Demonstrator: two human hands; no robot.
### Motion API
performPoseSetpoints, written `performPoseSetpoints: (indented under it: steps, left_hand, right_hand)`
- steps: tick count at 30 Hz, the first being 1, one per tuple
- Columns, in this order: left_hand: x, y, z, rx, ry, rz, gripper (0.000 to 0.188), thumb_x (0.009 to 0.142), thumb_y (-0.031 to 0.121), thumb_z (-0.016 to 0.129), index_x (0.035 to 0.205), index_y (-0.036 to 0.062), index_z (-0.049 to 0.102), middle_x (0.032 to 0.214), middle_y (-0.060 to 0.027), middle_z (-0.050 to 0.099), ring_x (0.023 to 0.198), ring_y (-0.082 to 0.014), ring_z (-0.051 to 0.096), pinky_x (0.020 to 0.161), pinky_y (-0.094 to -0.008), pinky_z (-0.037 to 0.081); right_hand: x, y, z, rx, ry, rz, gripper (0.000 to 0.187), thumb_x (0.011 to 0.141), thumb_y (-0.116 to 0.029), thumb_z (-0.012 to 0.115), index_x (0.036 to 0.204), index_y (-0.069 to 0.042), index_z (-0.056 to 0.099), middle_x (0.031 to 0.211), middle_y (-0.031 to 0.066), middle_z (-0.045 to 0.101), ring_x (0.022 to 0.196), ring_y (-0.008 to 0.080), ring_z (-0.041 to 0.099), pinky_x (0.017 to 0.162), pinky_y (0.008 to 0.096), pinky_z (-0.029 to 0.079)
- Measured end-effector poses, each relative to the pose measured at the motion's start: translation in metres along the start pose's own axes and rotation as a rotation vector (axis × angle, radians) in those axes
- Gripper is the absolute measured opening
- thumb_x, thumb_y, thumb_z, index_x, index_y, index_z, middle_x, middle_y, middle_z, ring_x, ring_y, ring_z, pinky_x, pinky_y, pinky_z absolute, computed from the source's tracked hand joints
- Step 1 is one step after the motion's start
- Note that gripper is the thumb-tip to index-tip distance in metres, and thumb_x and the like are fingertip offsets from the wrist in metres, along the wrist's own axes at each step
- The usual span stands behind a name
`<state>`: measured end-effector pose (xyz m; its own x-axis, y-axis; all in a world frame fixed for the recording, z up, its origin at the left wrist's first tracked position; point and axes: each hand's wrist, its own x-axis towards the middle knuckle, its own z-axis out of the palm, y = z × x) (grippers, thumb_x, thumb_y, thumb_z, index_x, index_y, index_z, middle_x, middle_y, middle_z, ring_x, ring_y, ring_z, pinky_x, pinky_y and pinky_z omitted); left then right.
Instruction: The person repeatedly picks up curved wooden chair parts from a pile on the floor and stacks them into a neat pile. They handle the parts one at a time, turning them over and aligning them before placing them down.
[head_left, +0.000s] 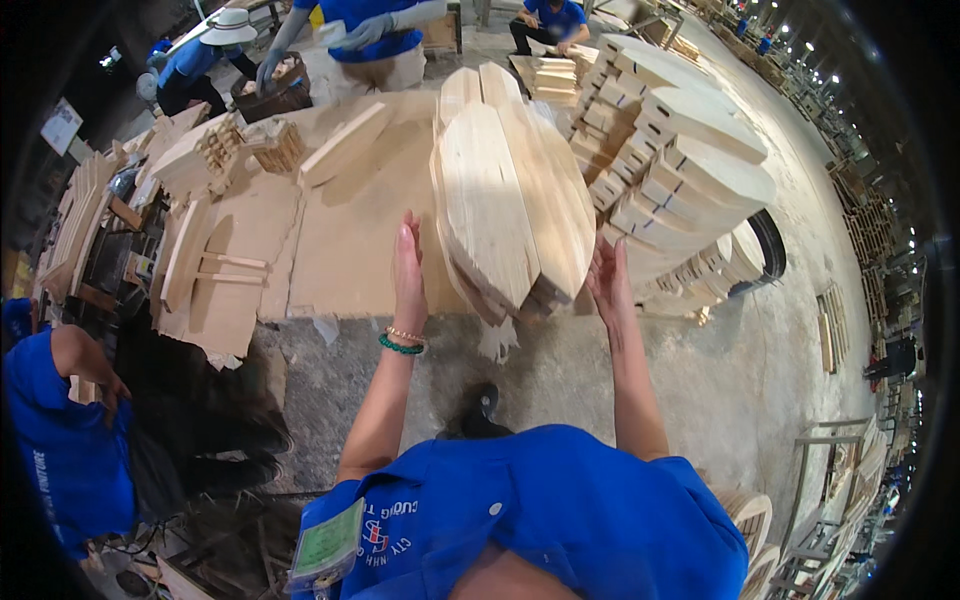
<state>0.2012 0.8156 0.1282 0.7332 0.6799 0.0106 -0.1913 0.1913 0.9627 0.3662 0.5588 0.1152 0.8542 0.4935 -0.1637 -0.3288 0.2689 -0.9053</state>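
Note:
A stack of pale, shaped wooden boards point(490, 200) with angled near ends lies on the cardboard-covered table in front of me. My left hand point(409, 265) is upright beside the stack's left side, fingers straight, with a gap between palm and wood. A beaded bracelet and a green one circle that wrist. At the right side of the stack is my right hand point(610, 275), its fingers stretched out and slightly bent close to the wood edge. Whether its fingertips touch the boards I cannot tell. Neither hand grips anything visible.
Tall piles of curved boards point(690, 170) stand close on the right. Cardboard point(350, 250) covers the table, bearing a loose board point(345, 143), thin sticks point(233, 270) and wood blocks point(200, 150). One co-worker point(70, 430) is at left; others work beyond the table.

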Motion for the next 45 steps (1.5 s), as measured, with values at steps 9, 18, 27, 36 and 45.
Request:
performPoseSetpoints:
  steps: [9, 18, 27, 36, 45]
  left_hand:
    - [0.055, -0.008, 0.040, -0.299, -0.069, 0.143, 0.074, 0.098, 0.057, 0.022, 0.142, -0.0017, 0.025, 0.142, -0.0153, 0.035, 0.130, -0.0214, 0.035, 0.109, -0.0347, 0.026]
    - [0.055, 0.004, 0.058, -0.558, -0.081, 0.004, 0.065, 0.099, 0.052, 0.024, 0.134, -0.0002, 0.037, 0.127, -0.0115, 0.049, 0.115, -0.0176, 0.049, 0.098, -0.0334, 0.040]
    - [0.055, 0.041, 0.058, -0.293, -0.148, -0.093, 0.067, 0.095, 0.057, 0.032, 0.134, 0.0031, 0.042, 0.124, -0.0098, 0.054, 0.108, -0.0184, 0.055, 0.092, -0.0337, 0.046]
    - [0.062, 0.059, 0.054, -0.358, -0.252, -0.139, 0.068, 0.094, 0.055, 0.037, 0.140, 0.0046, 0.034, 0.135, -0.0120, 0.046, 0.120, -0.0211, 0.048, 0.099, -0.0366, 0.041]
    - [0.080, 0.051, 0.039, -0.374, -0.270, -0.229, 0.072, 0.092, 0.055, 0.040, 0.141, 0.0030, 0.032, 0.136, -0.0131, 0.044, 0.122, -0.0237, 0.046, 0.102, -0.0376, 0.039]
  right_hand:
    - [0.060, -0.007, 0.078, 0.216, -0.088, 0.024, 0.070, 0.096, -0.058, 0.026, 0.142, -0.006, 0.035, 0.139, 0.0110, 0.045, 0.123, 0.0217, 0.046, 0.104, 0.0348, 0.035]
    - [0.059, -0.022, 0.082, 0.156, -0.055, 0.075, 0.064, 0.098, -0.054, 0.025, 0.143, -0.010, 0.034, 0.140, 0.0087, 0.044, 0.125, 0.0218, 0.045, 0.104, 0.0341, 0.036]
    - [0.067, -0.047, 0.083, 0.148, -0.064, 0.072, 0.074, 0.094, -0.063, 0.027, 0.144, -0.010, 0.032, 0.141, 0.0103, 0.042, 0.126, 0.0222, 0.043, 0.103, 0.0354, 0.036]
    - [0.059, -0.063, 0.088, 0.283, -0.019, 0.236, 0.073, 0.091, -0.066, 0.032, 0.141, -0.012, 0.035, 0.137, 0.0084, 0.045, 0.120, 0.0224, 0.048, 0.099, 0.0379, 0.043]
    - [0.061, -0.074, 0.105, 0.299, 0.006, 0.272, 0.065, 0.093, -0.059, 0.037, 0.136, -0.010, 0.042, 0.128, 0.0078, 0.054, 0.112, 0.0213, 0.056, 0.094, 0.0369, 0.049]
